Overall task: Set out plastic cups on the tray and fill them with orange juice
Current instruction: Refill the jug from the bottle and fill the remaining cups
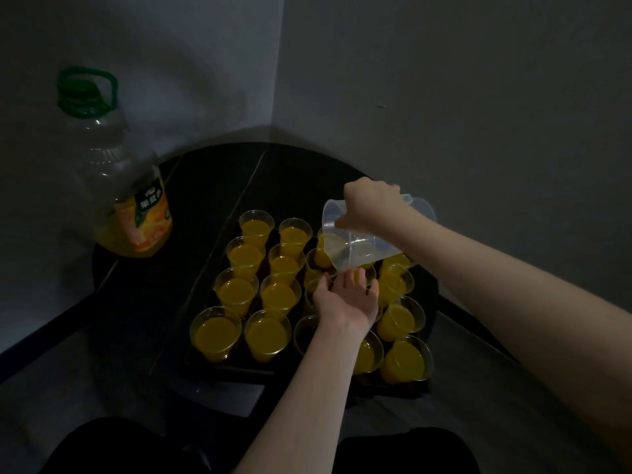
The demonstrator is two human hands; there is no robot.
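Tipping a clear jug (359, 248), the right hand (372, 206) grips it by the handle, spout angled down over the cups (239, 292) on the dark tray (219, 366). Left hand (345, 299) sits just under the jug with fingers relaxed around one cup, can't tell if it's squeezing. Big juice bottle (116, 179) stands on the surface, way off left of both hands.

Both forearms are bare from the wrist to where they leave the frame, with no sleeves, cuffs or straps showing. The left hand (347, 297) and the right hand (371, 205) carry no gloves, rings, watch or bracelets that can be made out in the dim light. Dark, plain clothing (113, 446) covers the person's lap; its fabric and cut are too dark to tell.
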